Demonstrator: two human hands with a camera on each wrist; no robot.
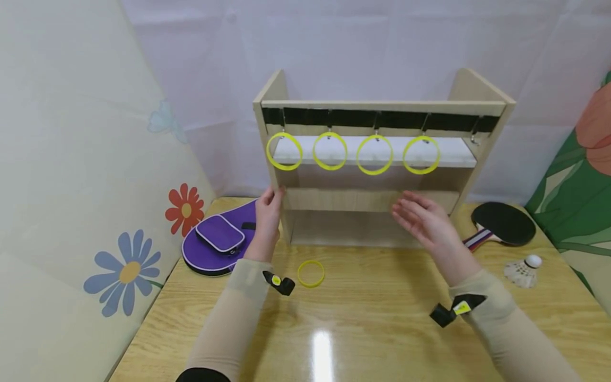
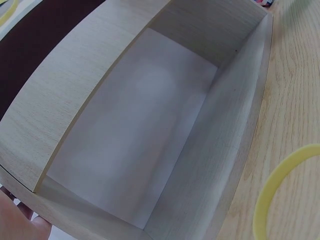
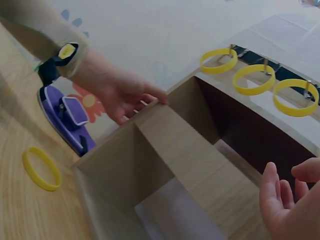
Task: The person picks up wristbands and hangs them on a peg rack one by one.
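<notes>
A small wooden shelf unit stands on the table with a black strip of metal hooks along its front. Several yellow rings hang from those hooks; the hook at the far right holds no ring. My left hand holds the front edge of the unit's left side panel, thumb at the edge and fingers on the outer side, as the right wrist view shows. In front of the middle board, my right hand is held with loosely bent fingers and nothing in it. One more yellow ring lies on the table.
A purple paddle case lies left of the unit, partly behind my left hand. To the right are a black table tennis paddle and a white shuttlecock. A pale cloth backdrop hangs behind.
</notes>
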